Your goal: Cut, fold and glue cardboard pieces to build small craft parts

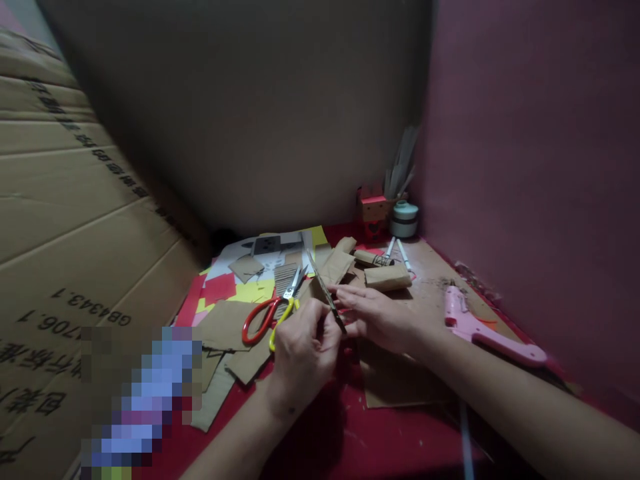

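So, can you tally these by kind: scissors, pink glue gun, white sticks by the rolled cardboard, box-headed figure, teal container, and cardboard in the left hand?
Scissors: 1
Pink glue gun: 1
White sticks: 2
Box-headed figure: 1
Teal container: 1
Cardboard piece in left hand: 1
Total: 7
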The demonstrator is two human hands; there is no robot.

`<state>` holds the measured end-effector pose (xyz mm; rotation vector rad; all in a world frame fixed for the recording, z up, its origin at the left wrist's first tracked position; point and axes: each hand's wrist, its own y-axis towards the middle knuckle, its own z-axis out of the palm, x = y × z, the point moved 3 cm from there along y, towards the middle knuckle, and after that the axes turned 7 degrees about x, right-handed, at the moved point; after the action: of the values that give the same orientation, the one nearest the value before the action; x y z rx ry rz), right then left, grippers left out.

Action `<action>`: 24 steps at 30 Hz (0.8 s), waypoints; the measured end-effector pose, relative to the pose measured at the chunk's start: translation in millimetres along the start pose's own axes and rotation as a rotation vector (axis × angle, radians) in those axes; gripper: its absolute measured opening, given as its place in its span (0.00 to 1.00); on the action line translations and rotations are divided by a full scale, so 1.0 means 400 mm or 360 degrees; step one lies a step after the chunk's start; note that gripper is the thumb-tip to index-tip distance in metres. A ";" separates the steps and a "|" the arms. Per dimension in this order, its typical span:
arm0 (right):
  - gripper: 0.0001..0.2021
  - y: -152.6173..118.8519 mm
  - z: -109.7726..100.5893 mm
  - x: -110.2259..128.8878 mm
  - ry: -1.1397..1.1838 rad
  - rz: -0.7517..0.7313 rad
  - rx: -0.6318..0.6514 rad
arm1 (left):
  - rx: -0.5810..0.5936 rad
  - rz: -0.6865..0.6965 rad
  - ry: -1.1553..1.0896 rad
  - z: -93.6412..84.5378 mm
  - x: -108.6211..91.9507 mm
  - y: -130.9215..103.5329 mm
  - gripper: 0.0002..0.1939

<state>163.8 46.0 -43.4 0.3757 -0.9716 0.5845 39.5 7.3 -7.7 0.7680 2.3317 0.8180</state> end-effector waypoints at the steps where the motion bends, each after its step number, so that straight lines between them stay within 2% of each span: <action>1: 0.18 -0.003 0.001 0.001 -0.0112 0.0004 -0.0030 | -0.0016 -0.0030 0.0024 -0.002 0.005 0.001 0.08; 3: 0.18 -0.012 0.002 0.013 -0.0527 -0.0114 -0.0170 | -0.0028 -0.0056 0.0054 -0.005 0.013 0.004 0.09; 6: 0.11 -0.032 0.020 0.045 -0.1308 -0.0554 -0.0368 | -0.0036 -0.0052 0.0090 -0.006 0.021 0.005 0.09; 8: 0.08 -0.043 0.038 0.056 -0.1628 -0.0777 -0.0374 | -0.0042 -0.0049 0.0102 -0.004 0.022 0.004 0.09; 11: 0.07 -0.053 0.055 0.055 -0.1920 -0.0936 -0.0368 | -0.0021 -0.0034 0.0091 0.001 0.019 0.002 0.10; 14: 0.08 -0.056 0.061 0.047 -0.2218 -0.1006 -0.0400 | 0.0038 -0.0014 0.0115 0.008 0.017 0.000 0.09; 17: 0.09 -0.055 0.060 0.039 -0.2425 -0.0972 -0.0390 | 0.0085 0.0021 0.0180 0.013 0.019 -0.003 0.08; 24: 0.09 -0.051 0.052 0.034 -0.2497 -0.0821 -0.0392 | 0.0187 0.0118 0.0323 0.020 0.018 -0.006 0.08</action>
<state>168.6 22.6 -22.0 0.8543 -2.2946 -0.4678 38.8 13.6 -17.0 0.8606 2.5633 0.8305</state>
